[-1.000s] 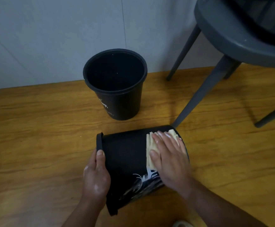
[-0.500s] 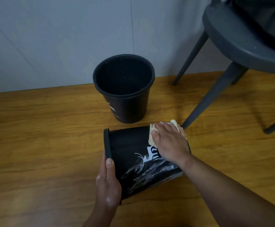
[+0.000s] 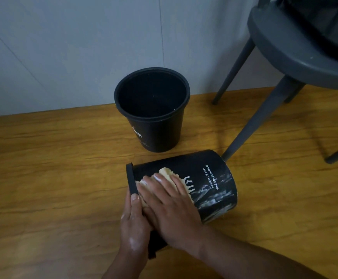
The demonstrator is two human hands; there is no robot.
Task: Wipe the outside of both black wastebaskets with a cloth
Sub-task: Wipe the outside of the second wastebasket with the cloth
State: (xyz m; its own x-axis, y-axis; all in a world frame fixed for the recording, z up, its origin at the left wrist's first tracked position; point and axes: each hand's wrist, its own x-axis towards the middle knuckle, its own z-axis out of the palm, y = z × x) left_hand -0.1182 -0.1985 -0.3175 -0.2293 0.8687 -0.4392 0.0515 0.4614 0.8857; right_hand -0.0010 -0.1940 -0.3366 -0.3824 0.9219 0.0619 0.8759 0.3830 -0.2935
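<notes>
One black wastebasket (image 3: 210, 178) lies on its side on the wooden floor, its rim to the left and its base to the right, white print and wet streaks on its wall. My right hand (image 3: 170, 206) lies flat on a pale yellow cloth (image 3: 165, 172) and presses it against the basket's upper wall near the rim. My left hand (image 3: 134, 224) grips the rim at the near left. The second black wastebasket (image 3: 154, 121) stands upright just behind, by the wall, mouth up.
A dark grey chair (image 3: 296, 57) stands at the right; one of its legs (image 3: 252, 125) comes down to the floor right beside the lying basket's base. A grey wall (image 3: 63, 53) closes the back. Bare wooden floor (image 3: 43, 178) spreads to the left.
My right hand has slid the cloth along the basket's wall from the base end to the rim end, next to my left hand. More of the print now shows.
</notes>
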